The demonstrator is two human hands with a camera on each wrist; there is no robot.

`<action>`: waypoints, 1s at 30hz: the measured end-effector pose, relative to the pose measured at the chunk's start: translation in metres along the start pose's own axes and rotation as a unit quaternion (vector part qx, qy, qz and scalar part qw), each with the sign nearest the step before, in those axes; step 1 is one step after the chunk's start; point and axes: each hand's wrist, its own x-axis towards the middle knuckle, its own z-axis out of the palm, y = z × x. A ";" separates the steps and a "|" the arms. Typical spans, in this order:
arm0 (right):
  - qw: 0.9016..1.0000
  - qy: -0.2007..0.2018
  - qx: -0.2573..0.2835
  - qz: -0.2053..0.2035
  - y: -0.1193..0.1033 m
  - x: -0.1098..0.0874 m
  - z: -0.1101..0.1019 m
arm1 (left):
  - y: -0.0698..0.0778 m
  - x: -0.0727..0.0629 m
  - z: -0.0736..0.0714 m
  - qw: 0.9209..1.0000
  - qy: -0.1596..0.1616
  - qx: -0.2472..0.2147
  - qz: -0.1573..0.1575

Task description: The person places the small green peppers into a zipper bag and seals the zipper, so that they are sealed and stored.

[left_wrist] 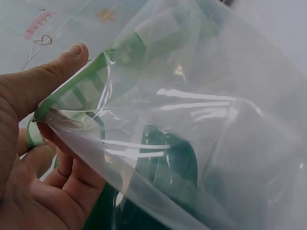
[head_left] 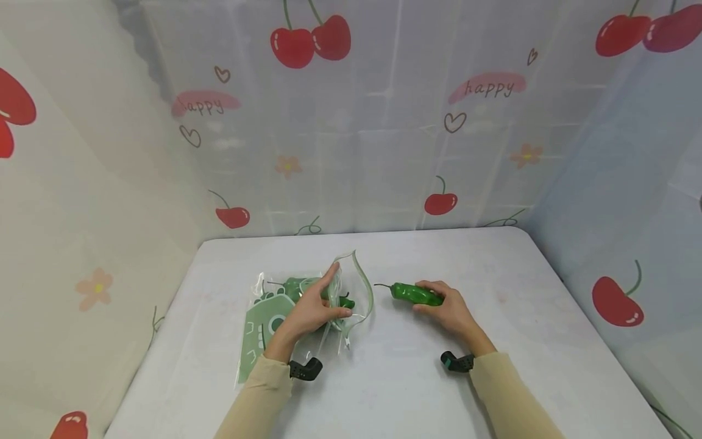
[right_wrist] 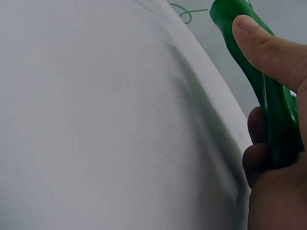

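On the left of the table in the head view lies a clear zip bag (head_left: 252, 360) with a green printed pattern and green peppers (head_left: 293, 286) inside. My left hand (head_left: 307, 314) holds its mouth, which gapes to the right. In the left wrist view, the fingers curl at the green-edged rim of the bag (left_wrist: 230, 129), and a dark green shape shows through the film. My right hand (head_left: 454, 314) grips a long green pepper (head_left: 407, 293) by its right end; the thin stem points left towards the bag. Thumb and fingers wrap that pepper (right_wrist: 273, 100) in the right wrist view.
The white table (head_left: 395, 384) has rounded back corners. A cherry-patterned curtain (head_left: 373, 134) hangs behind it and along both sides. Each wrist wears a black camera mount (head_left: 457, 362).
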 end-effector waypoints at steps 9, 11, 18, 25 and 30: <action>0.999 -0.004 0.026 -0.021 -0.020 -0.007 0.002 | 0.001 0.000 0.000 1.000 -0.001 -0.010 0.003; 0.999 -0.008 0.032 -0.023 -0.024 -0.007 0.003 | 0.001 -0.001 0.000 1.000 -0.001 -0.009 0.002; 0.999 -0.030 0.040 -0.002 -0.035 -0.006 0.004 | 0.001 -0.002 0.000 1.000 0.000 -0.008 0.000; 0.998 -0.044 0.049 -0.009 -0.039 -0.004 0.007 | 0.000 0.000 0.000 1.000 0.000 -0.003 -0.003; 0.997 -0.056 0.042 -0.024 -0.040 -0.003 0.011 | 0.000 0.000 0.000 1.000 0.000 0.005 0.000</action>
